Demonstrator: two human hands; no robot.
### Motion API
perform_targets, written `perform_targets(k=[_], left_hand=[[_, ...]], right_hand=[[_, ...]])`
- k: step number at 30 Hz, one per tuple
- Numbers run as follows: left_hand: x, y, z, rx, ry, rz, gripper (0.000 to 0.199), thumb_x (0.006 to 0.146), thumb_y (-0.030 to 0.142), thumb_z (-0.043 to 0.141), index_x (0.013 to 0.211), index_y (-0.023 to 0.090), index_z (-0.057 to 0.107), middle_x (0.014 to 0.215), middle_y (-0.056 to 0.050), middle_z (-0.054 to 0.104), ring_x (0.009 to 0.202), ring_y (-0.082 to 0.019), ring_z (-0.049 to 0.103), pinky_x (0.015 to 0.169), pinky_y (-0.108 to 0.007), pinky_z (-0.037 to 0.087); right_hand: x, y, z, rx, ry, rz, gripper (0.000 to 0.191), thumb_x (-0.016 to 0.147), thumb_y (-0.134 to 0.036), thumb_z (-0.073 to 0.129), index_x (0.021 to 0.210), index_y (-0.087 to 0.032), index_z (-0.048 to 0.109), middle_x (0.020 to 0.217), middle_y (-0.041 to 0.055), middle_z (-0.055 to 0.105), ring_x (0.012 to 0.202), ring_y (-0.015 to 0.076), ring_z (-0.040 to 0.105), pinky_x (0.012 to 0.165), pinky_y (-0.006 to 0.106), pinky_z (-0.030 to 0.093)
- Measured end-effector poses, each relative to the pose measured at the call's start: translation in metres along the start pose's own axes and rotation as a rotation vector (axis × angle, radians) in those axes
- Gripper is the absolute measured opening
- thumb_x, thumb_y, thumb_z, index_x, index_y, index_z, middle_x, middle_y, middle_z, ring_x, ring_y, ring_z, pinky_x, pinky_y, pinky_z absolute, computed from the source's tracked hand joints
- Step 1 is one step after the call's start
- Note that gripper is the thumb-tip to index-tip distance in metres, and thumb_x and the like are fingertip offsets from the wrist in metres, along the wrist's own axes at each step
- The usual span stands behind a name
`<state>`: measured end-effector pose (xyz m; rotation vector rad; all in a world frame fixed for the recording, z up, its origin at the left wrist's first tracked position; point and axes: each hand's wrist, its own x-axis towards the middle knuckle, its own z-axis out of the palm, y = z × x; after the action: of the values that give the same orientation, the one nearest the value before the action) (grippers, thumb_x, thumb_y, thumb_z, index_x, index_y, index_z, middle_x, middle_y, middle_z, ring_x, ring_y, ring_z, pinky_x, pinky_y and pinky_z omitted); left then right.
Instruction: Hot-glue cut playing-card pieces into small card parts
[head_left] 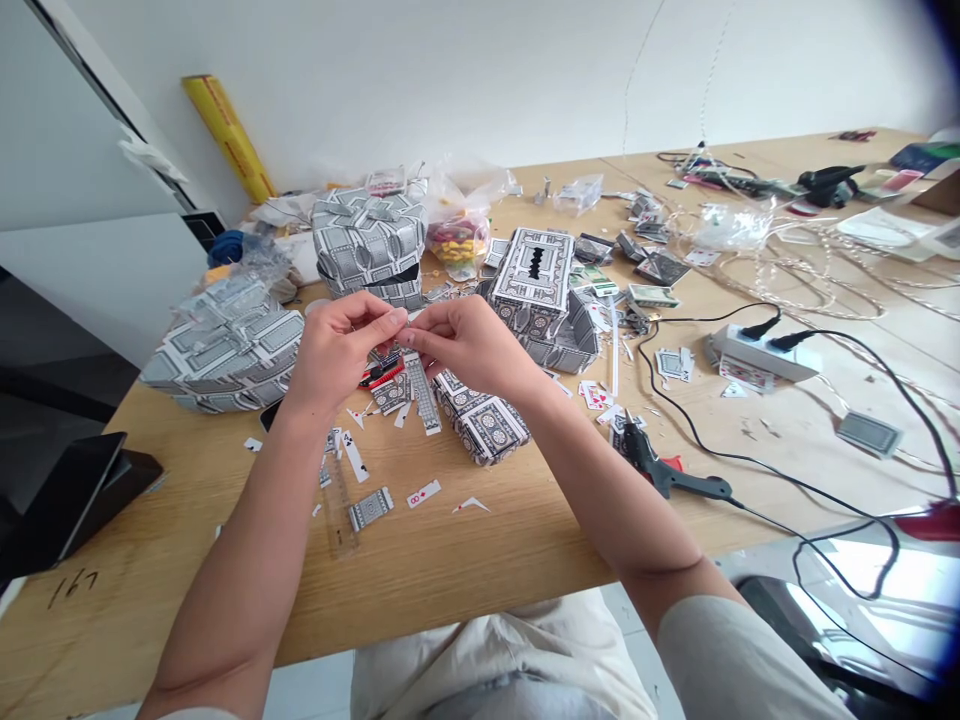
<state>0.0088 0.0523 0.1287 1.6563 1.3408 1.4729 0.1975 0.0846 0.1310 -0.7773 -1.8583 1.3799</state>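
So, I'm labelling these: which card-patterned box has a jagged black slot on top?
The rectangular box just beyond the right hand; the far-left box, back box and small front box show none.

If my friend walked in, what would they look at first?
Probably the rectangular box, grey-patterned with a black mark on top, just beyond the right hand, and the chunky patterned box beyond the left hand. The bright yellow roll leaning at the back left may catch the eye too. So might the two hands, close together in the middle.
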Motion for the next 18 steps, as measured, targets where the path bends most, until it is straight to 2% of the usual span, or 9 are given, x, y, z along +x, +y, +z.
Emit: perform_targets(k=[3,7,10,18], left_hand=[[0.0003,0.0017,-0.0006,-0.002,0.041,0.000,0.015,0.085,0.028,0.080,0.072,0.022,0.076,0.065,0.000,0.067,0.062,-0.014,0.058,0.058,-0.027,0.048],[0.0005,0.0067,-0.0031,-0.011,0.090,-0.035,0.014,0.084,0.025,0.080,0.071,0.021,0.075,0.062,0.001,0.063,0.059,-0.013,0.055,0.056,-0.026,0.046],[0.0004,0.0085,-0.0039,-0.014,0.105,-0.037,0.015,0.085,0.026,0.079,0.072,0.021,0.073,0.063,0.001,0.063,0.059,-0.012,0.055,0.057,-0.026,0.048],[-0.0010,0.0038,-0.0055,0.014,-0.018,-0.062,0.026,0.096,0.037,0.073,0.075,0.022,0.071,0.063,0.001,0.063,0.059,-0.014,0.059,0.056,-0.026,0.050]], right_hand=[[-0.0009,-0.0041,0.0002,0.051,-0.028,0.033,0.039,0.089,-0.055,0.085,0.081,-0.017,0.076,0.063,-0.0023,0.063,0.061,0.0115,0.062,0.056,0.022,0.055],[-0.0018,-0.0059,0.0005,0.141,-0.153,0.086,0.042,0.080,-0.051,0.092,0.071,-0.018,0.068,0.060,-0.0069,0.054,0.058,0.0086,0.054,0.061,0.024,0.059],[-0.0016,-0.0054,0.0003,0.168,-0.162,0.084,0.043,0.076,-0.050,0.095,0.071,-0.018,0.066,0.062,-0.0067,0.055,0.060,0.0087,0.054,0.060,0.023,0.060],[-0.0015,-0.0031,-0.0037,0.110,-0.145,0.047,0.040,0.079,-0.048,0.093,0.073,-0.019,0.065,0.062,-0.0057,0.059,0.059,0.0105,0.058,0.058,0.024,0.057]])
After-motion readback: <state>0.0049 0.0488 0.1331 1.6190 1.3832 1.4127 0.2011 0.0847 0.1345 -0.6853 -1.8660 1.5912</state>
